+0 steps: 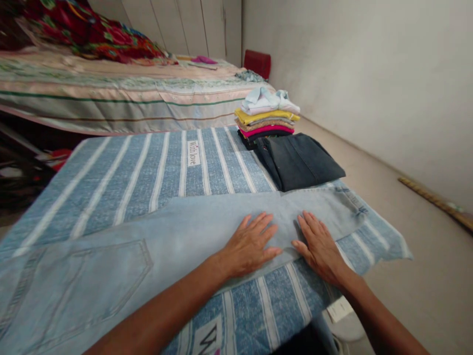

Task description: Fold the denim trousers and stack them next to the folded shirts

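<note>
A pair of light blue jeans (185,217) lies lengthwise across the table, its legs laid one over the other. A back pocket shows at the lower left, and the hem is at the right. My left hand (251,244) rests flat on the lower leg, fingers spread. Beside it, to the right, my right hand (320,246) also lies palm down on the denim, fingers stretched out. Neither hand grips the cloth. Just beyond the leg sits a folded pair of dark jeans (303,160).
A blue and white striped cloth (148,167) covers the table. At its far right corner stands a stack of folded clothes (268,121). Behind is a bed (129,106) with a red floral blanket (99,37). A wooden strip (436,202) lies on the floor by the wall.
</note>
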Available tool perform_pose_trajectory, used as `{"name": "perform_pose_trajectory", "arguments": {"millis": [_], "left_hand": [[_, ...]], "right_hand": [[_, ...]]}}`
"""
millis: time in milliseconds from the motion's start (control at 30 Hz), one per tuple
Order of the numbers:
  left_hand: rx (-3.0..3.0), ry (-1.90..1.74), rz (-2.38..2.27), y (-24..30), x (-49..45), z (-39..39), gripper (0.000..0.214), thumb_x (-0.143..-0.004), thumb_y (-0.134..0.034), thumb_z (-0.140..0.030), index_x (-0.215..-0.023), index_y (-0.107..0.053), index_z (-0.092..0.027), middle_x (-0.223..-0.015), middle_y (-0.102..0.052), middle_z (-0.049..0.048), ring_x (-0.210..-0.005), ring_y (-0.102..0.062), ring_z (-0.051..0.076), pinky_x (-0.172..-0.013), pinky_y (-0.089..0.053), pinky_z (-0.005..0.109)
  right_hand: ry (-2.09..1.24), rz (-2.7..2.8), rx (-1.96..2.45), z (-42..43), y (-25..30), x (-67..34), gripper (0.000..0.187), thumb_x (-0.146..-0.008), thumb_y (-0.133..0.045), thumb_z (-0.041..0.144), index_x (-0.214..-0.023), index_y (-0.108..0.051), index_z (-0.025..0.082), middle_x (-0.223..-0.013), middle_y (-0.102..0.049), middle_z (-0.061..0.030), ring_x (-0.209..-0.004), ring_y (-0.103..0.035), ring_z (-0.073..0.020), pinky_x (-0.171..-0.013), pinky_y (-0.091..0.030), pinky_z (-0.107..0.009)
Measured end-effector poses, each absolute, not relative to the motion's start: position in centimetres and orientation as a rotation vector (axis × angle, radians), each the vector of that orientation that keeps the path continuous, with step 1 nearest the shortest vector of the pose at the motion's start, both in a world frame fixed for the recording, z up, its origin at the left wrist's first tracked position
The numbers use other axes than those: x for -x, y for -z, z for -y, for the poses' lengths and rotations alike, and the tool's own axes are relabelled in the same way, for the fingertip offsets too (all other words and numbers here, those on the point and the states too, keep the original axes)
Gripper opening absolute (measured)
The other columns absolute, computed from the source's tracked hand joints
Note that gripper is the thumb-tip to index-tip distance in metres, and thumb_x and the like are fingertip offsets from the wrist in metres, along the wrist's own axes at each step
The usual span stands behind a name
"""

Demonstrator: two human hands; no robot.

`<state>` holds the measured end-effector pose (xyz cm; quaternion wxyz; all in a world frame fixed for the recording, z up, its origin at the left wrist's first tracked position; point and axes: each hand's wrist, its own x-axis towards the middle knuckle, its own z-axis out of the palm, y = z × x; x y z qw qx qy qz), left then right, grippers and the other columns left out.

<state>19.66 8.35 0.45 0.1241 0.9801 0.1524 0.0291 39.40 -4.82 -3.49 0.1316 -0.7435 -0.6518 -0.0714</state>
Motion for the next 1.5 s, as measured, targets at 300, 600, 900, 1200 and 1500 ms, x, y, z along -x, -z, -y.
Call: {"name": "perform_pose_trajectory", "arguments": {"millis": [300,600,900,1200,1500], "left_hand": [[-2.896,-0.172,-0.589,3.0,-23.8,-7.8,0.074,-0.087,-0.023,-0.064,-0.14,-0.032,-0.014,-0.151,-0.024,0.0132,-0.141,-0.01,0.025,-0.112,-0.011,0.048],[-2.848,-0.144,-0.566,2.8,-23.6,-7.8,0.075,-0.087,-0.025,-0.064,-0.141,-0.03,-0.013,-0.152,-0.023,0.0139,-0.142,-0.008,0.025,-0.113,-0.008,0.048],[-2.779,-0.048,-0.846,-0.4,-17.1,-6.6,0.072,-0.088,-0.027,-0.062,-0.14,-0.031,-0.013,-0.152,-0.02,0.0136,-0.142,-0.009,0.026,-0.112,-0.015,0.047],[-2.68,0.022,-1.246,0.7,-9.6,-5.4,0.076,-0.086,-0.021,-0.067,-0.142,-0.029,-0.014,-0.153,-0.017,0.0143,-0.141,-0.01,0.028,-0.112,-0.013,0.051],[-2.635,-0.041,-1.23,0.3,-8.5,-4.8,0.074,-0.089,-0.017,-0.064,-0.142,-0.028,-0.014,-0.153,-0.02,0.0125,-0.142,-0.009,0.024,-0.114,-0.013,0.047]], "right_hand": [[0.169,1.908,2.279,1.1,3.9,-40.9,0.061,-0.093,-0.034,0.05,-0.136,-0.041,0.008,-0.144,-0.036,-0.0198,-0.135,-0.029,-0.0305,-0.105,-0.027,-0.051],[0.191,1.908,2.279,0.3,3.7,-39.7,0.055,-0.095,-0.028,0.044,-0.137,-0.04,0.01,-0.145,-0.035,-0.017,-0.135,-0.027,-0.0279,-0.106,-0.025,-0.05],[0.36,1.971,2.203,0.7,4.8,-39.4,0.062,-0.093,-0.024,0.049,-0.135,-0.041,0.006,-0.142,-0.038,-0.0213,-0.132,-0.033,-0.0319,-0.102,-0.03,-0.051],[0.399,2.157,1.973,-0.1,6.3,-37.8,0.07,-0.092,-0.02,0.055,-0.136,-0.039,0.004,-0.14,-0.039,-0.0232,-0.131,-0.033,-0.0349,-0.1,-0.031,-0.053],[0.471,2.196,1.915,0.3,6.9,-38.8,0.076,-0.091,-0.007,0.058,-0.132,-0.043,0.005,-0.135,-0.044,-0.0238,-0.126,-0.04,-0.0364,-0.096,-0.036,-0.053]]}}
